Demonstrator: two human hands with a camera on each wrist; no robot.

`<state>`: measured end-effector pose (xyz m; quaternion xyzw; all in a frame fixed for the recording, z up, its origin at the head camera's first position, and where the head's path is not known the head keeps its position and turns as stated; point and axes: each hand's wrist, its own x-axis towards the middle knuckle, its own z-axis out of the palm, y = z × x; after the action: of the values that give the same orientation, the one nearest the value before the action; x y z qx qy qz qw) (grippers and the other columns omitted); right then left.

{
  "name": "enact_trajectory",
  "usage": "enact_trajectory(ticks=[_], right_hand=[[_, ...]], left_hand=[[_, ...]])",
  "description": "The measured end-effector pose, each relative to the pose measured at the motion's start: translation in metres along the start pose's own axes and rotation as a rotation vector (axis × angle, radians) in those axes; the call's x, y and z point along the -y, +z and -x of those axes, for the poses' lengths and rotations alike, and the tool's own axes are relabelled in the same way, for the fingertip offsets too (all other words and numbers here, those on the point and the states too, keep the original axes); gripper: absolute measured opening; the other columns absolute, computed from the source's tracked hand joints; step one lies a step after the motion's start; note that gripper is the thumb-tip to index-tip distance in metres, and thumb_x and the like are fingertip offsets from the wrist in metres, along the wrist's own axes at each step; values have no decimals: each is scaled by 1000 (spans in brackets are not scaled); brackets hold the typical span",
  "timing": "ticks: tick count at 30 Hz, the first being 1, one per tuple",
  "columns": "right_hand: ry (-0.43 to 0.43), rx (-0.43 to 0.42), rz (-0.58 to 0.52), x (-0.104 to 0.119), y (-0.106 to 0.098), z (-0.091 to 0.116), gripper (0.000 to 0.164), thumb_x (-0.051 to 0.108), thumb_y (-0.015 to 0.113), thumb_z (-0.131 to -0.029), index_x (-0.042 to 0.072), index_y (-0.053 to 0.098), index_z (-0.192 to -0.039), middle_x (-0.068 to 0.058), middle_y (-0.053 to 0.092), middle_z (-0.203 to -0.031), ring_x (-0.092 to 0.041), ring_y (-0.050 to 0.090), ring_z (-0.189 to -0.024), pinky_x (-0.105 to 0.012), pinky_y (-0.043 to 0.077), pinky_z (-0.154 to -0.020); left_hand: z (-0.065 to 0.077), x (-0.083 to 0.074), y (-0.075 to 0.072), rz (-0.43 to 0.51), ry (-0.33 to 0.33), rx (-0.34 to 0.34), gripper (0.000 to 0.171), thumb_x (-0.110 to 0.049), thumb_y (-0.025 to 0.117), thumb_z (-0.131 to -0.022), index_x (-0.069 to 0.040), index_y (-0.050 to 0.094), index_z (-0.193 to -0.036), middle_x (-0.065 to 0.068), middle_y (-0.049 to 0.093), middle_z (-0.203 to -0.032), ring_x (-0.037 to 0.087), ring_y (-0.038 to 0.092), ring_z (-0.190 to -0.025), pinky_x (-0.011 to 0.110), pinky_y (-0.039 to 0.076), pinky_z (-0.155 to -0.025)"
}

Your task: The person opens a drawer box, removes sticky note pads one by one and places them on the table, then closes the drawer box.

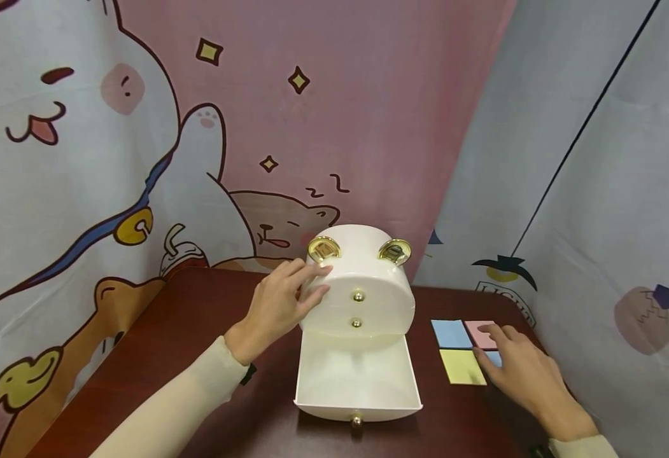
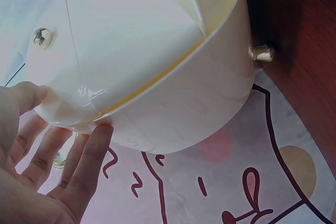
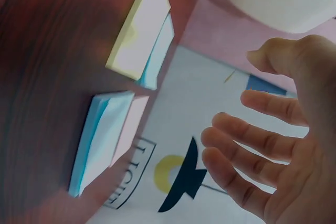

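A white rounded desktop drawer box (image 1: pixel 363 254) with gold ears and small gold knobs stands on the table. Its bottom drawer (image 1: pixel 359 372) is pulled out toward me, and its inside shows bare. My left hand (image 1: pixel 279 302) holds the box at its upper left edge, the thumb on the front face and the fingers along the curved side (image 2: pixel 173 114). To the right lie several sticky note pads: blue (image 1: pixel 451 334), yellow (image 1: pixel 463 367), pink (image 1: pixel 479 331) and another blue one partly hidden. Over them hovers my right hand (image 1: pixel 526 372), fingers spread loosely, holding nothing.
The dark red-brown table (image 1: pixel 225 407) extends around the box. Behind it and at the right hangs a printed cloth (image 1: pixel 368 114) with cartoon animals, close against the table's edges.
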<state>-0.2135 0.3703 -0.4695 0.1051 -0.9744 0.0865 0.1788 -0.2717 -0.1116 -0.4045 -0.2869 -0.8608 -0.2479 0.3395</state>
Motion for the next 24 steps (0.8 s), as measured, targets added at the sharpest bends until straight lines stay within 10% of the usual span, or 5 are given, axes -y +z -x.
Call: enact_trajectory(ticks=[10,24], right_hand=[[-112,-220,-56,35,-8,3,47,15,94,-91,16,78,-135,-7,78,-111,-24,72,-78,-34,43,-53],[-180,-270,-151,83,-25,10,39,16,95,-91,24,81,-126,4,78,-121,-16,78,-86,-29,55,-59]], left_hand=[[-1,1,1,3,6,-4,32,-30,90,-106,-23,86,-137,1,64,-84,11,52,-78,23,40,-60],[0,1,1,4,2,-3,32,-30,91,-105,-23,87,-137,1,64,-84,12,53,-78,23,40,-60]])
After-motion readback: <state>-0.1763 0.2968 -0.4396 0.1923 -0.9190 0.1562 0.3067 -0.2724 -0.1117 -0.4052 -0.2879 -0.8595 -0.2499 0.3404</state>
